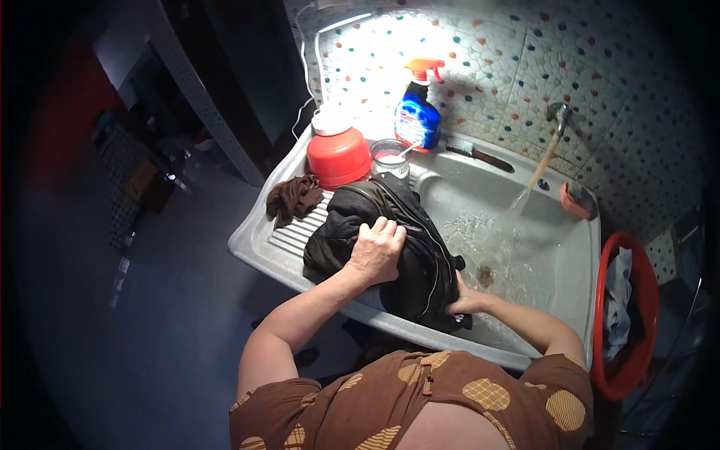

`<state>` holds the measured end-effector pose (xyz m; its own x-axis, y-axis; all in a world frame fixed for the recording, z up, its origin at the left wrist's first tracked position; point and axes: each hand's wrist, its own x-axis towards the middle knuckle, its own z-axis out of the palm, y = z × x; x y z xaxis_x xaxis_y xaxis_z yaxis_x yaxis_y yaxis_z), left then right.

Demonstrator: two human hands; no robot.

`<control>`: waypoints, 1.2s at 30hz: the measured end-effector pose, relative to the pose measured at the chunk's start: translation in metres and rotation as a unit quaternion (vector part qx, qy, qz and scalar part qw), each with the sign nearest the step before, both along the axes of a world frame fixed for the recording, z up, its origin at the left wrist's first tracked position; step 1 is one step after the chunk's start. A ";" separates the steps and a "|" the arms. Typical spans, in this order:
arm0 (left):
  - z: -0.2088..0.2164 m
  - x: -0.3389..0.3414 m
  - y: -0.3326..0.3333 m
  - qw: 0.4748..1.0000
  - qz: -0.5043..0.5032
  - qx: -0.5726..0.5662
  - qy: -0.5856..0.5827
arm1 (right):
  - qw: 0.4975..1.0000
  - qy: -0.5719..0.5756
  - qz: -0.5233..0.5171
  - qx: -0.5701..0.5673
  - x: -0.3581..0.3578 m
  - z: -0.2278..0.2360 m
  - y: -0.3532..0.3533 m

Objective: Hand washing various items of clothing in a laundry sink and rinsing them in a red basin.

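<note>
A black zippered bag, wet-looking and bulky, lies across the ribbed washboard side of the sink and over the edge of the basin. My left hand is closed on the fabric at its top, knuckles up. At the bag's lower right side, my right hand holds its edge, with the fingers partly hidden against the bag. Water runs from the tap into the basin, where it splashes to the right of the bag.
Behind the bag stand a red jar with a white lid, a glass jar of white powder and a blue spray bottle. A brush lies on the sink's back ledge. Brown cloth sits left; a red basin holds cloth at right.
</note>
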<state>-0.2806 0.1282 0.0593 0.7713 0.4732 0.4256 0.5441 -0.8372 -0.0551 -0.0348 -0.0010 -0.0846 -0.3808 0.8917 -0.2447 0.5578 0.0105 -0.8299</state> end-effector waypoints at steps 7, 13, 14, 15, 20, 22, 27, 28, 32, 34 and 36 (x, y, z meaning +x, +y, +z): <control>-0.009 -0.011 0.004 0.980 -0.003 -0.044 -0.196 | 0.919 0.082 -0.385 0.005 -0.030 -0.017 0.040; 0.005 -0.045 -0.013 0.914 0.053 -0.037 -0.401 | 0.912 0.129 -0.301 0.246 -0.082 0.114 0.042; 0.005 -0.053 -0.012 0.897 0.080 -0.035 -0.433 | 0.914 0.120 -0.284 0.263 -0.088 0.126 0.048; 0.005 -0.062 -0.009 0.879 0.106 -0.034 -0.464 | 0.915 0.110 -0.268 0.280 -0.093 0.136 0.058; 0.014 -0.085 0.018 0.690 0.101 -0.195 -0.690 | 0.923 -0.024 -0.186 0.335 -0.128 0.205 0.105; 0.006 -0.105 0.033 0.631 0.066 -0.217 -0.742 | 0.926 -0.048 -0.165 0.335 -0.148 0.210 0.130; -0.011 -0.119 0.045 0.543 0.100 -0.244 -0.797 | 0.928 -0.085 -0.142 0.334 -0.174 0.189 0.188; -0.010 -0.117 0.042 0.544 0.099 -0.250 -0.795 | 0.927 -0.058 -0.122 0.350 -0.177 0.186 0.194; -0.010 -0.121 0.032 0.523 0.185 -0.254 -0.792 | 0.955 -0.096 -0.053 0.276 -0.185 0.183 0.211; -0.016 -0.131 0.036 0.529 0.245 -0.248 -0.773 | 0.956 -0.100 -0.040 0.272 -0.191 0.179 0.215; -0.024 -0.140 0.042 0.543 0.249 -0.243 -0.764 | 0.957 -0.088 -0.036 0.272 -0.192 0.175 0.220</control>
